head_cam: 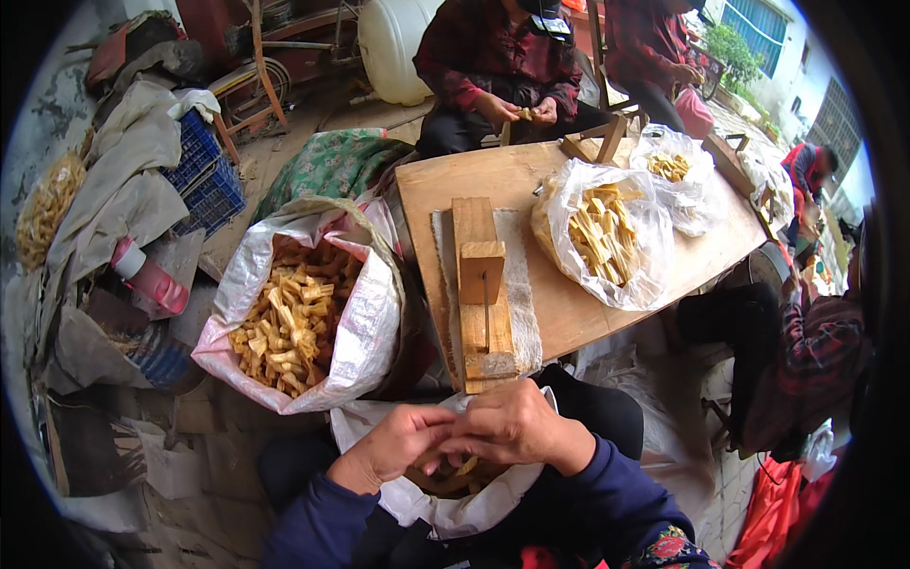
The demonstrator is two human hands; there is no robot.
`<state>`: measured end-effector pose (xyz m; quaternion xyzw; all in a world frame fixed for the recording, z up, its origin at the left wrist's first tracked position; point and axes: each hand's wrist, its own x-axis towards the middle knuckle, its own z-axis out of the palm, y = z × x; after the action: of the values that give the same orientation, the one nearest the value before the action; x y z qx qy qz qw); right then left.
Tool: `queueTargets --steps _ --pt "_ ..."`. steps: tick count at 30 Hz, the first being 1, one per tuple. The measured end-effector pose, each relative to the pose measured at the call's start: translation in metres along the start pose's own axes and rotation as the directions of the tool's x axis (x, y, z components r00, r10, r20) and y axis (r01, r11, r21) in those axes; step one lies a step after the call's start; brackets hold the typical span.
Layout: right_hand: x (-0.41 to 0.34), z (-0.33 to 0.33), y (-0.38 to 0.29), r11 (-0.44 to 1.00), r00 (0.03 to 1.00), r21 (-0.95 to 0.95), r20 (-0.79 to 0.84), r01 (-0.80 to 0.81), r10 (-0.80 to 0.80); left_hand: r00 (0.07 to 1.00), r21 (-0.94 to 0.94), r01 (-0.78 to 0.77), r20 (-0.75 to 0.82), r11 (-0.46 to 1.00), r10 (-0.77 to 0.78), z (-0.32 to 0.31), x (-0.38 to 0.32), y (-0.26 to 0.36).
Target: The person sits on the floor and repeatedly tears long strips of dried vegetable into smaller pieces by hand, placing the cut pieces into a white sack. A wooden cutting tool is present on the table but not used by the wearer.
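Note:
My left hand point(399, 442) and my right hand point(513, 425) meet above an open white bag point(455, 516) in my lap. Their fingertips are pinched close together, and whatever is between them is hidden. Yellow-brown pieces point(455, 487) show inside the bag below my palms. Just beyond my hands, a wooden block device with a thin metal rod point(486, 299) lies on the wooden table point(455, 167), over a strip of pale cloth point(519, 284). To the left stands a large woven sack point(362, 323) full of knotted yellow strips point(291, 331).
Clear plastic bags of flat yellow strips point(603, 235) and smaller pieces point(668, 167) stand on the table. Across it, a person's hands point(522, 110) hold a small piece. Another person sits right point(796, 363). A pink bottle point(151, 276) and blue crates point(206, 174) lie left.

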<state>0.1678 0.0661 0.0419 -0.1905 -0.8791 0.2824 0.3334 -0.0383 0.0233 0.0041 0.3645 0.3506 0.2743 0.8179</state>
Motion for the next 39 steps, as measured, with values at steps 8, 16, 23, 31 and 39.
queueTargets --steps 8,16,23,31,39 --pt "-0.015 -0.007 0.004 0.98 0.99 0.192 -0.138 0.05 -0.024 0.982 -0.064 -0.003 0.187 0.998 0.015 0.021 0.014 -0.015" --pt "-0.009 -0.033 -0.004 0.956 0.863 0.289 -0.472 -0.042 0.181 0.786 0.152 -0.42 0.553 0.895 0.275 0.075 -0.003 0.051" --pt "-0.034 0.006 0.008 0.366 0.726 0.713 0.288 -0.597 0.624 0.564 0.856 -0.496 0.444 -0.144 0.696 0.036 0.012 0.042" --pt "-0.027 0.027 -0.009 -0.067 0.639 0.931 0.298 -0.36 0.709 0.273 0.868 -0.322 0.467 -0.377 0.841 0.037 0.01 0.025" --pt "-0.033 0.012 -0.013 0.738 0.806 0.61 -0.262 -0.287 0.531 0.53 0.909 -0.416 0.211 0.035 0.821 0.033 0.012 0.033"
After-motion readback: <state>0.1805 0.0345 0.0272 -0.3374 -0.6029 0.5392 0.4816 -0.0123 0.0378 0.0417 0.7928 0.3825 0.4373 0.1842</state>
